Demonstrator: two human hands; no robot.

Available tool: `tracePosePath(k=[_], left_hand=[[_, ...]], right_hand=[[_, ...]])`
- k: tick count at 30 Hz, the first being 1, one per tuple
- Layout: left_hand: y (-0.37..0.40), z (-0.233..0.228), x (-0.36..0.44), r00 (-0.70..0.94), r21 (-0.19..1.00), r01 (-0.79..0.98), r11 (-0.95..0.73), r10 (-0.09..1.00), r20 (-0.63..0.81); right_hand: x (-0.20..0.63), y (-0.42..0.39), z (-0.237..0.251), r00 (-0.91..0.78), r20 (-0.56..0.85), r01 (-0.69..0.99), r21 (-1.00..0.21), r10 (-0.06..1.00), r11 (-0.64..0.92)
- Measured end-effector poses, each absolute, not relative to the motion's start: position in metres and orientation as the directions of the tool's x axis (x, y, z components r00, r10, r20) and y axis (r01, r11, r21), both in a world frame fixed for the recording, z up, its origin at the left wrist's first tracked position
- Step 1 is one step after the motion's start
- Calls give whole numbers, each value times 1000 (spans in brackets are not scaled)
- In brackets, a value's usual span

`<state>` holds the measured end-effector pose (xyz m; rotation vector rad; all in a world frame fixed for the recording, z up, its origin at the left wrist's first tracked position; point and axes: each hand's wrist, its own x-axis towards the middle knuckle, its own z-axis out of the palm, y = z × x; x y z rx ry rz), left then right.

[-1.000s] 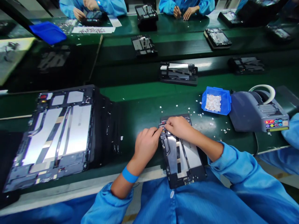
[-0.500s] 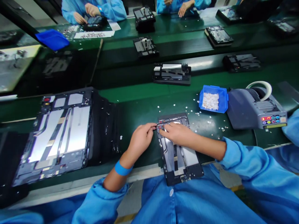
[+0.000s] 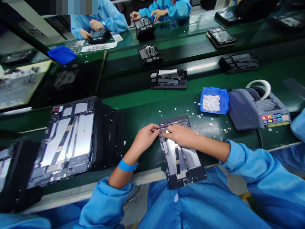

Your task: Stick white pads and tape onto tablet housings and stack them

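An opened tablet [image 3: 190,159], its inner parts facing up, lies at the table's front edge and juts out over my blue smock. At its upper left corner my left hand [image 3: 146,136] is closed in a pinch, thumb and forefinger together; whatever is between them is too small to make out. My right hand [image 3: 179,135] rests across the tablet's upper part, fingers curled and tips pressed near the same corner. Those fingertips hide what they touch. Small white paper bits lie scattered beyond the tablet.
To the left stands a stack of opened tablets [image 3: 71,136]. A blue bin [image 3: 226,101] of white bits sits beside a grey tape dispenser [image 3: 247,111] on the right. More tablets [image 3: 168,83] lie further back. Across the table, co-workers' hands [image 3: 96,25] are at work.
The whole view has shifted slightly. My hands stay at the same corner of the tablet, with only slight finger movement. Across the table, a co-worker's hands have moved left to a tablet stack.
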<state>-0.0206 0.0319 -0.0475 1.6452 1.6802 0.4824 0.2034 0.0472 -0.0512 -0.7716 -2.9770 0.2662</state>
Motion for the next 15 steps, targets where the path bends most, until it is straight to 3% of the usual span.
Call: tracePosePath(k=[4,8,12,15], left_hand=[[30,-47,-19,83,690,718,86,975,-207],[34,-46,-20,93,719,685,120,964,-250],[39,-52,-19,67,686,708,167,951,-302],[46,-59,-17,84,700,687,195,935,-343]], right_hand=[[199,44,-48,-890,-8,453,-131,456,882],[194,50,-49,-894,-27,445,-165,447,880],[211,50,-44,-872,62,431,-374,486,821],[250,28,-30,-715,226,450,-574,661,684]])
